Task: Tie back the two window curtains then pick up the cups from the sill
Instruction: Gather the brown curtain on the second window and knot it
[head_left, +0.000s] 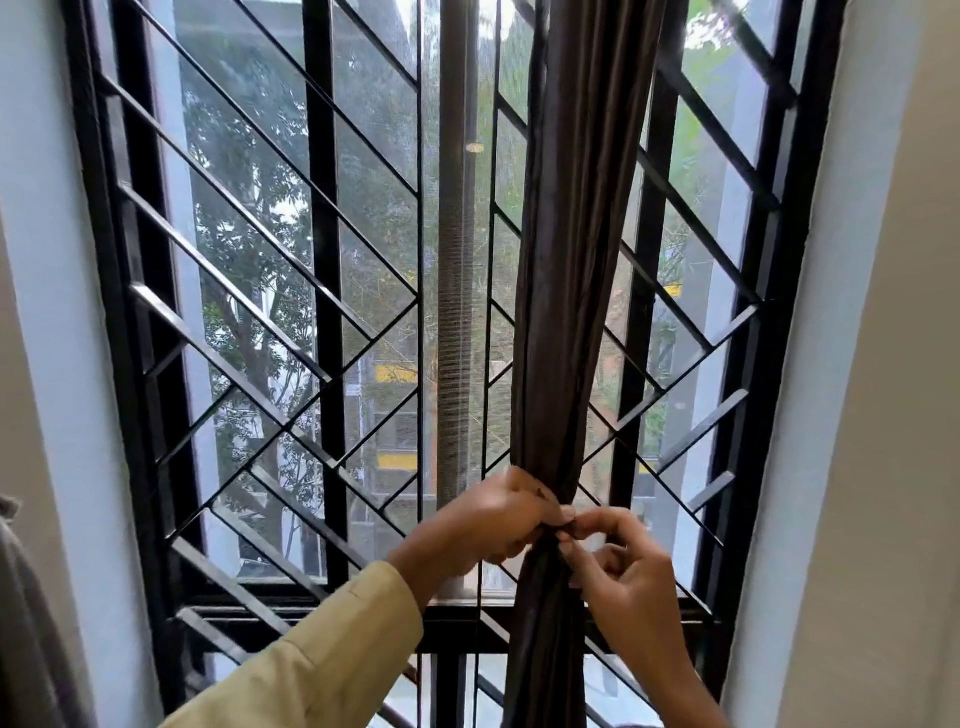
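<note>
In front of the window grille (322, 260), the bunched brown curtain (569, 270) is pinched at its waist by the left hand (498, 519) and the right hand (628, 571).

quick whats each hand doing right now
Left hand: closed, gripping the gathered curtain.
Right hand: closed, fingertips pinching the curtain at the same gather.
</note>
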